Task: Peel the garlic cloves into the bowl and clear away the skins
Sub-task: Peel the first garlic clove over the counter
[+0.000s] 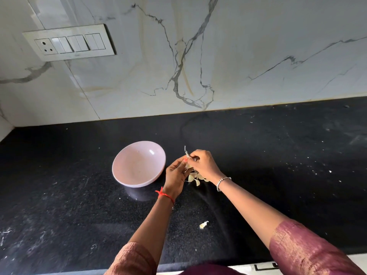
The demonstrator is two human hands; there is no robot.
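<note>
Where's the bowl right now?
Head view: the pink bowl sits on the black counter, just left of the left hand, which pinches a garlic clove with the right hand.

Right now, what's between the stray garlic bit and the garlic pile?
Nothing; bare counter runs from the stray garlic bit to the garlic pile, head view.

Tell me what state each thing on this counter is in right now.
Bowl: upright, looks empty.
Garlic: held above the counter, a dry stalk sticking up.
Left hand: pinching the garlic.
Right hand: pinching the same garlic from the other side.
Garlic pile: lying on the counter under the hands.
Loose scrap: alone on the counter, nearer the person.
</note>
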